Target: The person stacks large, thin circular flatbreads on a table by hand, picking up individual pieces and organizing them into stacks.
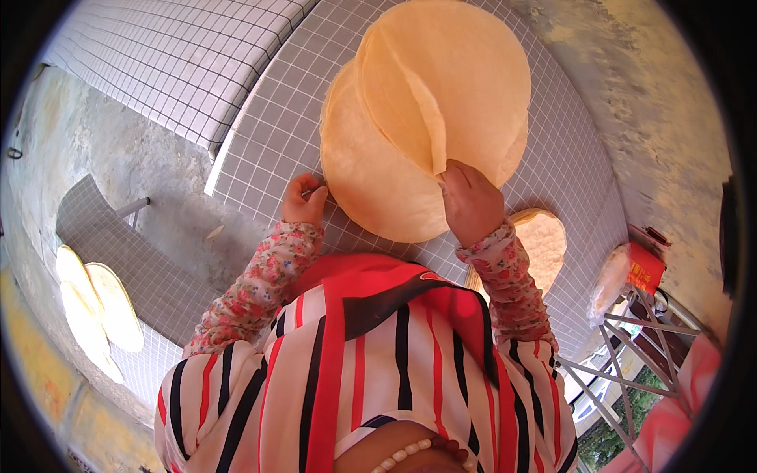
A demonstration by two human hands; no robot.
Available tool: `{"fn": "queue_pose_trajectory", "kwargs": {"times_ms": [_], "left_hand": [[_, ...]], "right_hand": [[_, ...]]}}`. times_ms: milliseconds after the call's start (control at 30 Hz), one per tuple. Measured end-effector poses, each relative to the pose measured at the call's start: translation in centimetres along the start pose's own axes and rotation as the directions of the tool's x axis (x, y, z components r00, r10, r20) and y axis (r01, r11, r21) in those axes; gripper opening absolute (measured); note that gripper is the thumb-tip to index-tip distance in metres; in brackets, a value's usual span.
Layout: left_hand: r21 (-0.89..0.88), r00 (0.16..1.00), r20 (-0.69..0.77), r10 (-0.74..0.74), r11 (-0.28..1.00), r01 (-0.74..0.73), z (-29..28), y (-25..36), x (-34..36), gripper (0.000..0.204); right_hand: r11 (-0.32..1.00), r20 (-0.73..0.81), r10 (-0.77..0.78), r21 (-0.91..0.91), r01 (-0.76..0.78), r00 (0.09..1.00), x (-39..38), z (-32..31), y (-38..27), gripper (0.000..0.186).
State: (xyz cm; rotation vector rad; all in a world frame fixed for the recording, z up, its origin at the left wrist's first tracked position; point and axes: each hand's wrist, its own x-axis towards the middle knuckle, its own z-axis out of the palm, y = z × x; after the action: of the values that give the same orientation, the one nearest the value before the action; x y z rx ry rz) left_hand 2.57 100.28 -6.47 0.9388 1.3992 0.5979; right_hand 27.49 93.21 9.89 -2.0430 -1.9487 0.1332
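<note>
In front of me lies a stack of large, thin, round yellowish flatbreads (378, 185). My right hand (473, 201) pinches the near edge of the top flatbread (481, 71), whose left side is folded up into a raised crease. The sheets below show to its left, overlapping and offset from it. My left hand (303, 201) is at the left edge of the stack, fingers curled and thumb close to the index finger. Whether it grips an edge there is hidden. Floral sleeves cover both forearms.
The stack lies on a grey gridded table (260, 150). More flatbreads (540, 244) lie beside my right forearm. At far left, several pale flatbreads (114, 307) rest on another gridded surface. A white gridded surface (181, 63) stands upper left. A red packet (645, 268) and metal frame (623, 370) are at right.
</note>
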Motion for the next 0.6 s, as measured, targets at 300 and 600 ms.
{"fn": "queue_pose_trajectory", "kwargs": {"times_ms": [300, 600], "left_hand": [[-0.002, 0.937, 0.237, -0.258, 0.964, 0.266, 1.2, 0.9, 0.0, 0.029], [-0.103, 0.929, 0.312, -0.201, 0.964, 0.244, 3.3, -1.2, -1.5, 0.029]], "right_hand": [[0.963, 0.255, 0.153, 0.18, -0.202, 0.955, -2.2, 4.5, 1.4, 0.009], [0.994, 0.279, -0.015, 0.112, -0.017, 0.96, -7.7, 8.2, -1.4, 0.018]]}}
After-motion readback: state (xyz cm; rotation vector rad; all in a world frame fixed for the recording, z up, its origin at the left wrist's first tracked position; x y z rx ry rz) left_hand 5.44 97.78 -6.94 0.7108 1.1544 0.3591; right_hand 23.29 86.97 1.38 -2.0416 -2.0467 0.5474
